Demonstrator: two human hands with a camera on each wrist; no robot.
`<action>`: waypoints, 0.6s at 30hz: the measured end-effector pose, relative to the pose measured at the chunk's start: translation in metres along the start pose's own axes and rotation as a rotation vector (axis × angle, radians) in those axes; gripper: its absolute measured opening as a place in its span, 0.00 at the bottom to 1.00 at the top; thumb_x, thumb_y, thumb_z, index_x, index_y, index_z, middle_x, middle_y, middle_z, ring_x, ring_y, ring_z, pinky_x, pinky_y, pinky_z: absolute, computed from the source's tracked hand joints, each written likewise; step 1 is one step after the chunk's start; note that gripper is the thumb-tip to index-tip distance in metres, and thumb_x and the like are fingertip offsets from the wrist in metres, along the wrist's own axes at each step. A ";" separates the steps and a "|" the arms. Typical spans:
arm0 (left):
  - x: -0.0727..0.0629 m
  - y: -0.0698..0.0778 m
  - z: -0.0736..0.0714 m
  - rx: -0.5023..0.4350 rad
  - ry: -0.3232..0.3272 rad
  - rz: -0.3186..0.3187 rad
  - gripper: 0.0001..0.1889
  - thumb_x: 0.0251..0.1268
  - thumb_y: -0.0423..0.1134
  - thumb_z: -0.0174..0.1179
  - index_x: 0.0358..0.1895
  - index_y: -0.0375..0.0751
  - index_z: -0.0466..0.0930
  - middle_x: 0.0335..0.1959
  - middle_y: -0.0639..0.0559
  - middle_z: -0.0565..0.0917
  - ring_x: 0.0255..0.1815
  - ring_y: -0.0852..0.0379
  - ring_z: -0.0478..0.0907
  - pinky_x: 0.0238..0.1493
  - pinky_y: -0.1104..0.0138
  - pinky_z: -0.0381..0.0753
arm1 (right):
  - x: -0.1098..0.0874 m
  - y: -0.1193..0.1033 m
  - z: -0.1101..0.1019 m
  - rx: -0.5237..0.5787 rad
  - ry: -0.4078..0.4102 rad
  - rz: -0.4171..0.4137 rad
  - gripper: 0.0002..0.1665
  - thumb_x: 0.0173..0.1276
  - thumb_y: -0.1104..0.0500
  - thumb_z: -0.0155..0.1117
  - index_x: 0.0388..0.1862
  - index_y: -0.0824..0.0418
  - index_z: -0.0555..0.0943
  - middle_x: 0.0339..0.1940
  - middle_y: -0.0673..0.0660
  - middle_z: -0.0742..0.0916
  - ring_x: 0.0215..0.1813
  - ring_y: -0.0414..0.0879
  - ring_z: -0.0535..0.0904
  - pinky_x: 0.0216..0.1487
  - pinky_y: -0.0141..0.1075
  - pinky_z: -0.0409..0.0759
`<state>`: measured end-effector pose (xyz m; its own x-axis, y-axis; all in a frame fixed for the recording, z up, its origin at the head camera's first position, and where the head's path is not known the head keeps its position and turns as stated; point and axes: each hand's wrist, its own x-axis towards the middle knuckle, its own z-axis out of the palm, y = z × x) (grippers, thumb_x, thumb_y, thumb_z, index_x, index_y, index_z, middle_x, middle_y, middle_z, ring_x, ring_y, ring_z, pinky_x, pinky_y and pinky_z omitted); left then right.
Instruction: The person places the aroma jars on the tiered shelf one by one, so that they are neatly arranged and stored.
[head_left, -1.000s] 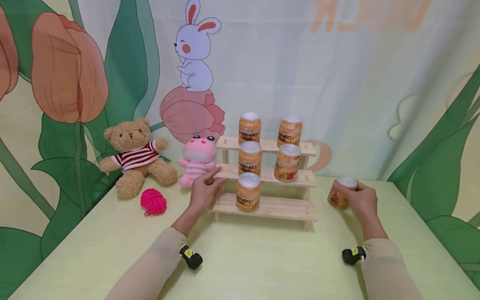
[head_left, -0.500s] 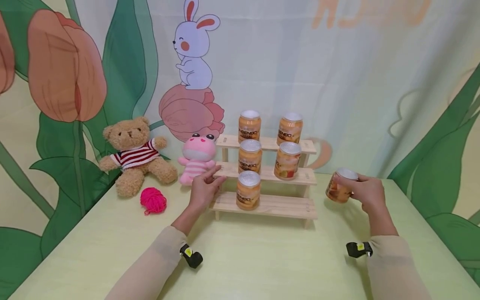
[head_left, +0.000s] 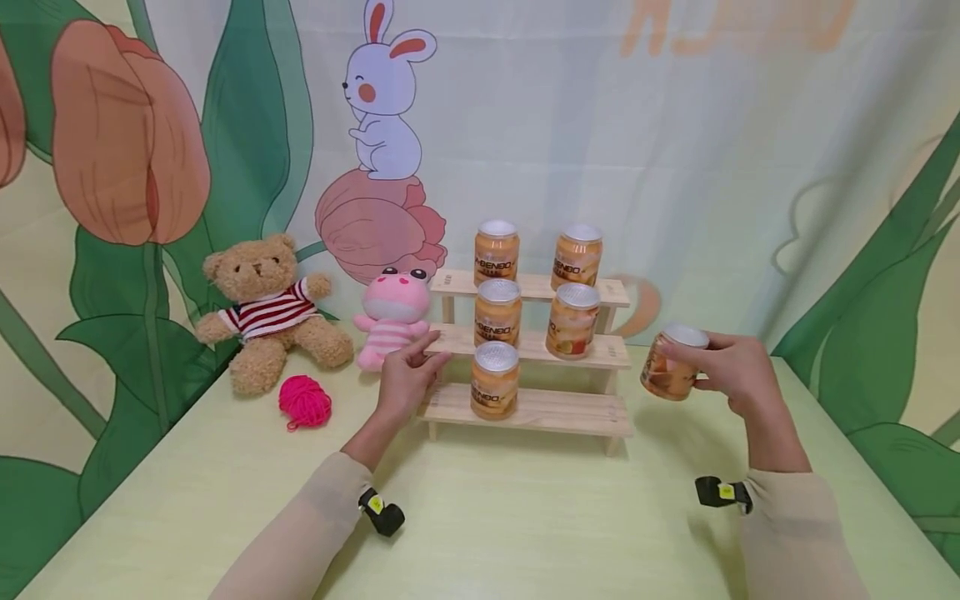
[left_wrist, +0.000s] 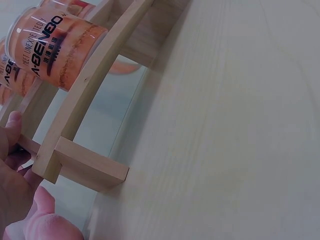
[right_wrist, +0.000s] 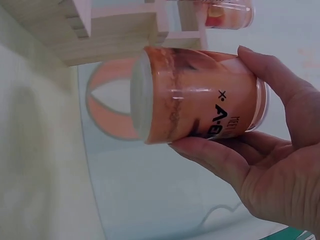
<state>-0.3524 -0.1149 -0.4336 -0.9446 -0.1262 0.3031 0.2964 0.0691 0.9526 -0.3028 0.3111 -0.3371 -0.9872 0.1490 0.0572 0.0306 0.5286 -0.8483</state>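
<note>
My right hand point(head_left: 738, 373) grips an orange printed can point(head_left: 666, 371) between thumb and fingers, in the air right of a three-step wooden shelf point(head_left: 562, 412). The right wrist view shows the same can point(right_wrist: 200, 95) lifted off the table, its flat base to the left. My left hand point(head_left: 405, 385) holds the shelf's left end; thumb and fingers point(left_wrist: 15, 125) lie around the plank's end in the left wrist view. On the shelf are two matching cans on top, two in the middle, and one can point(head_left: 494, 383) at the left of the lowest step.
A teddy bear point(head_left: 273, 312) in a striped shirt sits at the back left. Next to it stands a pink plush toy point(head_left: 393, 308), close to my left hand. A bright pink yarn ball point(head_left: 305, 402) lies in front. Behind hangs a printed curtain point(head_left: 675, 167).
The can in my right hand has risen from the table and tilted slightly, with its shadow now apart from it. My left hand has stayed at the shelf.
</note>
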 end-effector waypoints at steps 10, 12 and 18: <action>-0.001 0.003 0.001 0.005 0.001 0.019 0.23 0.62 0.34 0.70 0.62 0.37 0.81 0.30 0.43 0.87 0.20 0.65 0.71 0.19 0.76 0.66 | -0.014 -0.024 0.006 -0.082 -0.160 -0.069 0.46 0.60 0.39 0.75 0.60 0.75 0.73 0.53 0.68 0.80 0.46 0.53 0.80 0.42 0.47 0.85; -0.001 0.004 0.001 0.000 0.001 0.015 0.23 0.62 0.34 0.70 0.62 0.38 0.81 0.31 0.44 0.87 0.20 0.65 0.71 0.20 0.76 0.66 | -0.017 -0.029 0.011 -0.067 -0.189 -0.081 0.44 0.60 0.42 0.76 0.58 0.75 0.74 0.51 0.67 0.81 0.44 0.51 0.81 0.42 0.47 0.86; -0.001 0.003 0.000 -0.013 0.001 -0.003 0.23 0.63 0.34 0.70 0.62 0.38 0.81 0.33 0.44 0.88 0.21 0.65 0.72 0.19 0.76 0.66 | -0.022 -0.039 0.028 -0.026 -0.251 -0.125 0.40 0.59 0.49 0.79 0.57 0.76 0.73 0.51 0.68 0.82 0.43 0.51 0.82 0.42 0.46 0.85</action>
<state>-0.3506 -0.1146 -0.4312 -0.9453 -0.1273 0.3004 0.2955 0.0562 0.9537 -0.2870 0.2633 -0.3198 -0.9914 -0.1283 0.0260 -0.0930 0.5513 -0.8291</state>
